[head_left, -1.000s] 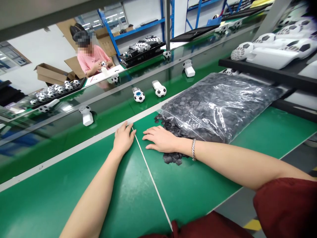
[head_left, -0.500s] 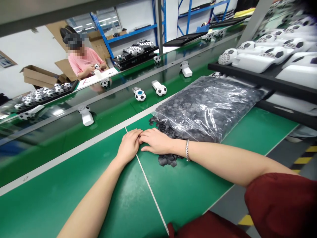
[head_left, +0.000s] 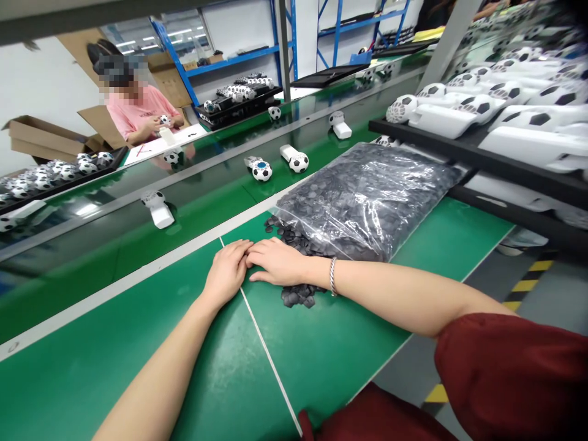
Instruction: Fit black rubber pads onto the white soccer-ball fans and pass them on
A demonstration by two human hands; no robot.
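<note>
My left hand [head_left: 225, 272] lies on the green tabletop [head_left: 202, 367], fingers stretched forward and holding nothing that I can see. Its fingertips meet those of my right hand [head_left: 275, 262], which rests palm down with the thumb apart. Small flat black pieces [head_left: 298, 296] lie loose beside and behind my right hand, some hidden by the wrist. They spread from the mouth of a clear plastic bag [head_left: 358, 202] full of the same pieces. What lies under the palms is hidden.
Beyond a pale strip, a green conveyor [head_left: 220, 202] carries several white parts with soccer-ball heads [head_left: 294, 160]. At right, black trays [head_left: 459, 141] of similar parts overhang the table. Across the conveyor a person in a pink shirt [head_left: 142, 113] handles such a part.
The view has turned slightly to the right, so most things sit farther left. Both hands keep their pose, fingertips together. Conveyor parts shift a little against the table.
</note>
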